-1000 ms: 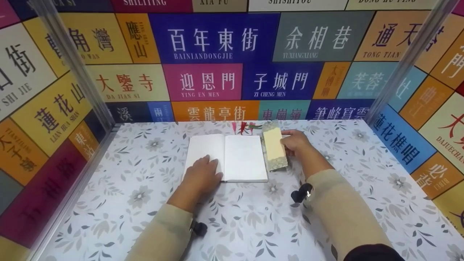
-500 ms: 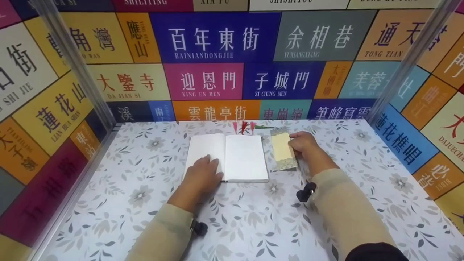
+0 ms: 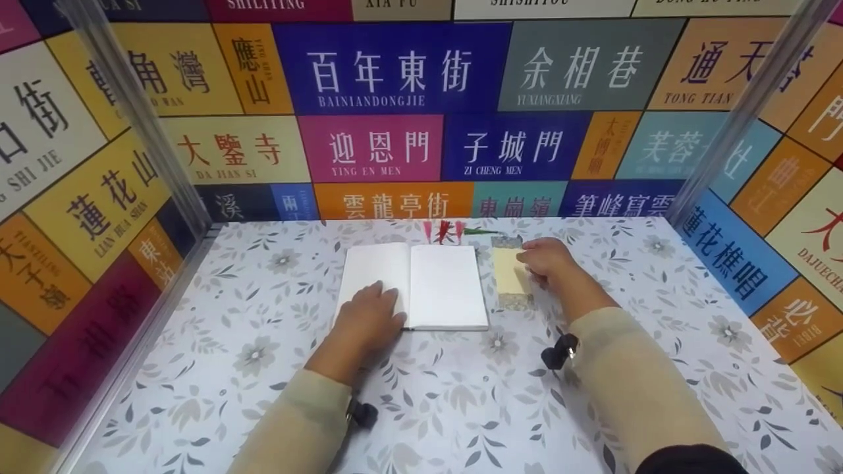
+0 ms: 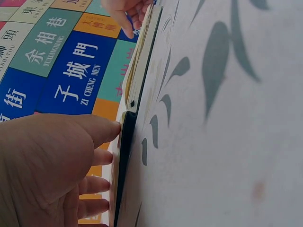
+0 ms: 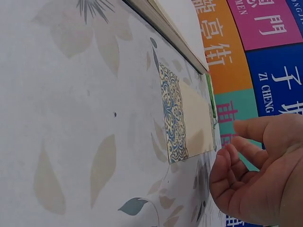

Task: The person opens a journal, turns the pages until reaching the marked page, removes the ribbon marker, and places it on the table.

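Observation:
An open notebook (image 3: 448, 286) with blank white pages lies on the table. My left hand (image 3: 369, 316) rests on its left page, and in the left wrist view the fingers and thumb (image 4: 102, 130) lie straight on the page by the lower edge. Right of the notebook, a cream bookmark (image 3: 510, 273) with patterned blue-and-gold ends lies flat on the cloth. My right hand (image 3: 550, 260) is at its upper right edge. In the right wrist view this hand (image 5: 258, 170) has loosely bent fingers holding nothing, with the bookmark (image 5: 194, 120) lying beside them. A green tassel (image 3: 481, 231) extends from its top.
Pink and red tassels (image 3: 442, 232) show beyond the notebook's top edge. Leaf-patterned cloth (image 3: 448, 408) covers the table. Panels with street names (image 3: 388, 69) stand along the back and both sides, with clear corner strips (image 3: 731, 112).
My right hand has moved the bookmark rightward, away from the notebook, and laid it flat; the fingers have now let it go. My left hand has stayed on the page.

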Action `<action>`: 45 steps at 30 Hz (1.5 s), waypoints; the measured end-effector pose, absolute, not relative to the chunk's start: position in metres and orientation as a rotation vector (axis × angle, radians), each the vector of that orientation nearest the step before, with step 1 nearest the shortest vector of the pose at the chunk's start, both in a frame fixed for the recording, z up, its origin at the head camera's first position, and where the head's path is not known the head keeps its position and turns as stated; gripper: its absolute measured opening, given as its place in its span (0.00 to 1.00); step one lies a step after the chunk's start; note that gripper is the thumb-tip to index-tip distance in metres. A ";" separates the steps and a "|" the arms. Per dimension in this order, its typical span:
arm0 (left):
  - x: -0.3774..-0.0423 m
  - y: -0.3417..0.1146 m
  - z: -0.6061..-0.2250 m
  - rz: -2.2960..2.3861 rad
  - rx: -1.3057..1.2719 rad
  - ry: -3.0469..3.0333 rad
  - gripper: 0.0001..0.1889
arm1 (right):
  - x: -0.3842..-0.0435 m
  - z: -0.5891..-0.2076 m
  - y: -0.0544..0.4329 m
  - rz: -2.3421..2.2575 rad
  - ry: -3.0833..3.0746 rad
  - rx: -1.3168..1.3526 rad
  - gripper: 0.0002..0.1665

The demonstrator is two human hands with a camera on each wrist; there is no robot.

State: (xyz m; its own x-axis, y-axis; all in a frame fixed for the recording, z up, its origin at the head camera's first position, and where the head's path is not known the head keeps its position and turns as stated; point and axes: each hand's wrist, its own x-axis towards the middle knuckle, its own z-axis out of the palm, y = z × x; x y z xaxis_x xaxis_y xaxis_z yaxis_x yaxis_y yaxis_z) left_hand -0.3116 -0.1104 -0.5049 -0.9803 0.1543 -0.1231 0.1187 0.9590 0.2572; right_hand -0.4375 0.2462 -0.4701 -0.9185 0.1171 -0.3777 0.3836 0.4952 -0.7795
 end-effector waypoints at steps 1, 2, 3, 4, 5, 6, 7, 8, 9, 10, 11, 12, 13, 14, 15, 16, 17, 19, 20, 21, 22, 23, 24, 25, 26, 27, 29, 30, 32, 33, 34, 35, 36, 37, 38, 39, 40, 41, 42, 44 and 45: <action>-0.312 -0.110 -0.505 0.374 0.209 2.969 0.34 | -0.437 -0.470 0.245 -1.391 2.480 0.407 0.33; -0.312 -0.110 -0.505 0.373 0.210 2.970 0.34 | -0.436 -0.469 0.243 -1.397 2.486 0.393 0.33; -0.312 -0.110 -0.505 0.373 0.211 2.971 0.34 | -0.435 -0.469 0.242 -1.411 2.485 0.381 0.33; -0.313 -0.110 -0.505 0.370 0.212 2.971 0.34 | -0.434 -0.469 0.241 -1.420 2.489 0.372 0.33; -0.313 -0.110 -0.506 0.372 0.211 2.969 0.34 | -0.433 -0.470 0.239 -1.420 2.502 0.359 0.33; -0.314 -0.110 -0.506 0.370 0.207 2.967 0.34 | -0.432 -0.470 0.238 -1.414 2.521 0.341 0.33; -0.314 -0.110 -0.506 0.372 0.203 2.965 0.34 | -0.431 -0.471 0.236 -1.420 2.527 0.322 0.33; -0.314 -0.109 -0.506 0.373 0.198 2.959 0.34 | -0.430 -0.471 0.234 -1.428 2.528 0.307 0.34; -0.315 -0.109 -0.506 0.374 0.192 2.955 0.34 | -0.428 -0.471 0.231 -1.445 2.523 0.293 0.34; -0.315 -0.109 -0.506 0.375 0.188 2.951 0.34 | -0.426 -0.471 0.228 -1.463 2.515 0.283 0.34; -0.315 -0.109 -0.506 0.383 0.183 2.947 0.34 | -0.424 -0.472 0.226 -1.477 2.505 0.263 0.34; -0.315 -0.109 -0.506 0.381 0.183 2.947 0.34 | -0.422 -0.471 0.223 -1.500 2.482 0.251 0.34; -0.315 -0.109 -0.505 0.387 0.183 2.946 0.34 | -0.420 -0.471 0.220 -1.527 2.450 0.251 0.34; -0.314 -0.109 -0.505 0.391 0.185 2.947 0.34 | -0.419 -0.471 0.216 -1.545 2.426 0.253 0.34; -0.314 -0.109 -0.505 0.394 0.187 2.949 0.34 | -0.417 -0.471 0.214 -1.556 2.404 0.255 0.34; -0.313 -0.110 -0.505 0.395 0.194 2.952 0.34 | -0.416 -0.471 0.211 -1.563 2.389 0.251 0.34; -0.313 -0.110 -0.505 0.392 0.202 2.956 0.34 | -0.414 -0.471 0.208 -1.565 2.388 0.236 0.35; -0.312 -0.110 -0.505 0.387 0.219 2.965 0.34 | -0.412 -0.472 0.204 -1.568 2.396 0.214 0.35; -0.312 -0.110 -0.504 0.387 0.224 2.969 0.34 | -0.411 -0.473 0.202 -1.557 2.420 0.186 0.35; -0.312 -0.111 -0.504 0.387 0.230 2.972 0.34 | -0.410 -0.473 0.200 -1.546 2.447 0.158 0.35; -0.312 -0.111 -0.504 0.388 0.235 2.974 0.35 | -0.409 -0.474 0.198 -1.531 2.482 0.131 0.34; -0.312 -0.111 -0.504 0.387 0.235 2.974 0.35 | -0.408 -0.474 0.196 -1.509 2.519 0.106 0.34; -0.312 -0.111 -0.503 0.388 0.233 2.971 0.35 | -0.406 -0.474 0.195 -1.484 2.547 0.089 0.33; -0.312 -0.111 -0.503 0.388 0.230 2.969 0.35 | -0.405 -0.474 0.193 -1.462 2.574 0.078 0.33; -0.313 -0.111 -0.503 0.386 0.225 2.968 0.35 | -0.404 -0.473 0.191 -1.440 2.595 0.067 0.32; -0.313 -0.111 -0.503 0.382 0.222 2.967 0.35 | -0.403 -0.473 0.189 -1.425 2.607 0.067 0.32; -0.314 -0.110 -0.503 0.383 0.212 2.962 0.34 | -0.401 -0.472 0.186 -1.395 2.614 0.072 0.31; -0.314 -0.110 -0.503 0.389 0.208 2.960 0.35 | -0.401 -0.471 0.184 -1.385 2.613 0.081 0.31; -0.314 -0.110 -0.503 0.398 0.197 2.954 0.35 | -0.399 -0.470 0.182 -1.364 2.612 0.090 0.31; -0.313 -0.110 -0.503 0.399 0.193 2.950 0.35 | -0.398 -0.470 0.181 -1.348 2.612 0.089 0.31; -0.313 -0.110 -0.504 0.400 0.190 2.948 0.35 | -0.397 -0.470 0.181 -1.336 2.611 0.079 0.32; -0.313 -0.109 -0.504 0.400 0.188 2.945 0.35 | -0.395 -0.469 0.181 -1.320 2.614 0.075 0.32; -0.313 -0.109 -0.504 0.392 0.190 2.945 0.35 | -0.393 -0.469 0.181 -1.292 2.622 0.065 0.33; -0.313 -0.110 -0.504 0.388 0.194 2.946 0.35 | -0.392 -0.469 0.181 -1.255 2.638 0.046 0.34; -0.313 -0.110 -0.504 0.384 0.198 2.949 0.35 | -0.389 -0.469 0.181 -1.219 2.658 0.026 0.34; -0.313 -0.110 -0.504 0.382 0.203 2.951 0.35 | -0.388 -0.469 0.181 -1.181 2.682 -0.005 0.35; -0.313 -0.110 -0.504 0.382 0.209 2.952 0.35 | -0.386 -0.469 0.181 -1.142 2.707 -0.039 0.36; -0.313 -0.110 -0.504 0.382 0.213 2.952 0.35 | -0.385 -0.469 0.181 -1.101 2.735 -0.067 0.36; -0.313 -0.110 -0.504 0.379 0.217 2.953 0.35 | -0.383 -0.470 0.181 -1.070 2.760 -0.105 0.37; -0.313 -0.110 -0.504 0.380 0.214 2.946 0.35 | -0.381 -0.472 0.181 -1.026 2.800 -0.180 0.36; -0.312 -0.110 -0.504 0.378 0.212 2.942 0.35 | -0.380 -0.473 0.181 -1.010 2.814 -0.221 0.36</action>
State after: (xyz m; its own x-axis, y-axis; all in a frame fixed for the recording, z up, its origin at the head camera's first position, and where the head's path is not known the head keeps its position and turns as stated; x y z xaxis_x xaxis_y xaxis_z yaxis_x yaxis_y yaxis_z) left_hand -0.3122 -0.1105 -0.5038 -0.9759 0.1615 -0.1468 0.1191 0.9577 0.2619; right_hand -0.3798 0.1812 -0.4730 -0.9789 -0.1860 -0.0846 -0.0897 0.7632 -0.6399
